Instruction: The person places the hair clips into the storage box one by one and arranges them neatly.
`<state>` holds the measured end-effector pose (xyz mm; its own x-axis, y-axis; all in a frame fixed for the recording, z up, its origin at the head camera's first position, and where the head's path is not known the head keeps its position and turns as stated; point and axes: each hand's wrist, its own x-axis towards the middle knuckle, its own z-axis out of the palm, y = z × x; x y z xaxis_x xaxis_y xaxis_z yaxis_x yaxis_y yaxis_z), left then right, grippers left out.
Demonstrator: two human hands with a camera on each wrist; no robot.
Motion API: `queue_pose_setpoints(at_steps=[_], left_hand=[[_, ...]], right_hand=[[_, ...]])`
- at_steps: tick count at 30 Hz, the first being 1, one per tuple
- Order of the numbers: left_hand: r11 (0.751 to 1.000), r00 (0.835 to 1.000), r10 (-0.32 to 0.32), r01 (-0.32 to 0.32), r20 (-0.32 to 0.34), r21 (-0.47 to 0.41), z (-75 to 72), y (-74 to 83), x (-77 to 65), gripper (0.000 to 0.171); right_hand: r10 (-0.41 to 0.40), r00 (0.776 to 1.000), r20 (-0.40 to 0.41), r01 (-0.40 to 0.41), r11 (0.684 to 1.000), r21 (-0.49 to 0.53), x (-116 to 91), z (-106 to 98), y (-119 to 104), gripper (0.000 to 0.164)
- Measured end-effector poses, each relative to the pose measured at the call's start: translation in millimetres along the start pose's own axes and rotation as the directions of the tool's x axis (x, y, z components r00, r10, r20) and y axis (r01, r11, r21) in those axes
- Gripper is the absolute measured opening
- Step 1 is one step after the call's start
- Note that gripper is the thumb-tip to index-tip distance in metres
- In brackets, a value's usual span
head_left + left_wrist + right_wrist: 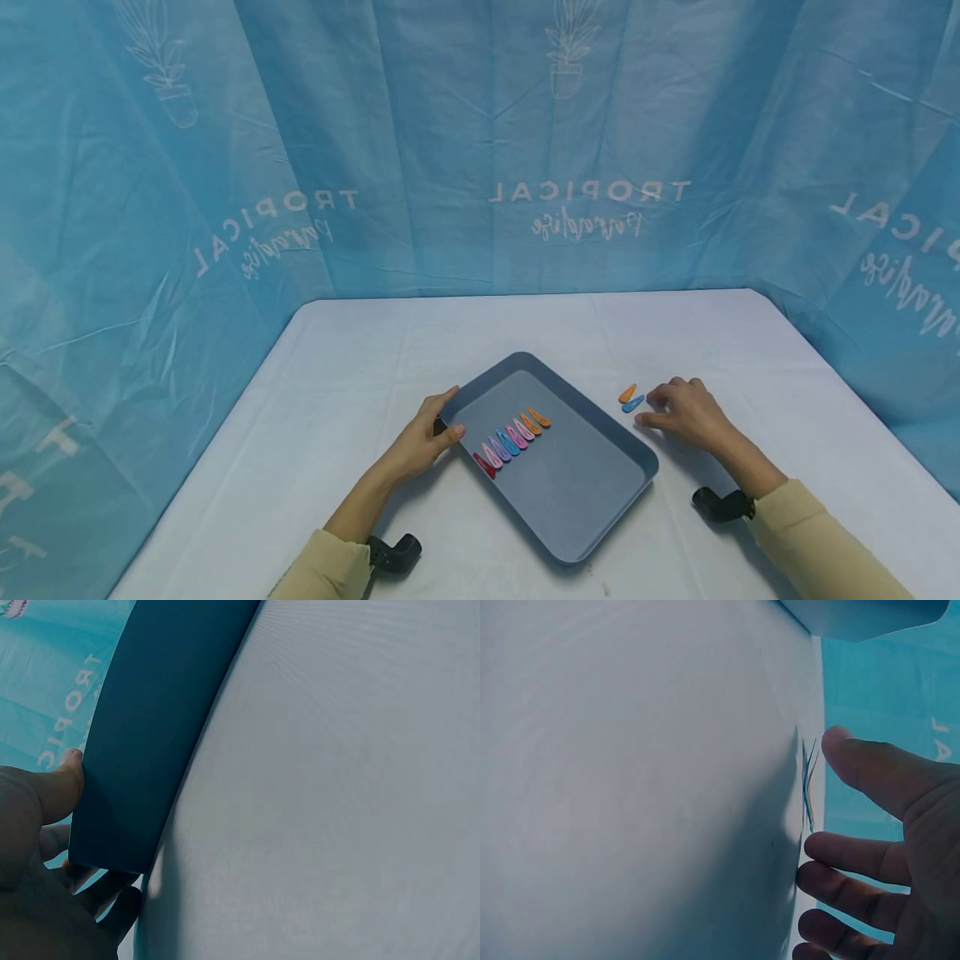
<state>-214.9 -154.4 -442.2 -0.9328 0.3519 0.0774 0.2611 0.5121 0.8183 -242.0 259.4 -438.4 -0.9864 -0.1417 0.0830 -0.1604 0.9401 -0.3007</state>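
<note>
A grey rectangular tray is held at its left corner by my left hand, the thumb over the rim. The left wrist view shows the tray's outer wall between thumb and fingers. Inside, a slanting row of snap hair clips runs from a red clip through pink, purple and blue to an orange clip. Right of the tray, an orange hair clip and a blue hair clip lie on the table. Beside them is my right hand, thumb and fingers apart, holding nothing.
A white cloth covers the table, whose far edge meets a blue printed curtain. Black wrist cameras stick out below the left wrist and the right wrist.
</note>
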Motion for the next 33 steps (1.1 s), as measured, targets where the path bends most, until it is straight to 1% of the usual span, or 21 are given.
queue_pose_setpoints(at_steps=[12, 18, 25, 33], left_hand=[[1.0, 1.0, -0.002, 0.002, 0.013, -0.001, -0.9, 1.8, 0.0, 0.066], [1.0, 1.0, -0.007, 0.007, 0.003, 0.006, 0.0, 1.1, -0.2, 0.066], [1.0, 1.0, -0.021, 0.021, 0.0, -0.008, -0.2, 2.9, -0.7, 0.066], [1.0, 1.0, -0.019, 0.019, 0.0, 0.008, 0.7, -0.7, 0.5, 0.066]], right_hand=[[-0.01, 1.0, 0.003, 0.01, 1.0, -0.01, 8.6, 4.4, -3.3, 0.056], [-0.011, 1.0, -0.009, 0.011, 1.0, -0.022, 13.3, 8.9, -2.9, 0.057], [-0.02, 1.0, -0.019, 0.02, 0.999, -0.037, 14.5, 8.3, -8.4, 0.059], [-0.006, 1.0, -0.007, 0.006, 0.999, -0.043, 14.5, 7.9, -9.4, 0.057]])
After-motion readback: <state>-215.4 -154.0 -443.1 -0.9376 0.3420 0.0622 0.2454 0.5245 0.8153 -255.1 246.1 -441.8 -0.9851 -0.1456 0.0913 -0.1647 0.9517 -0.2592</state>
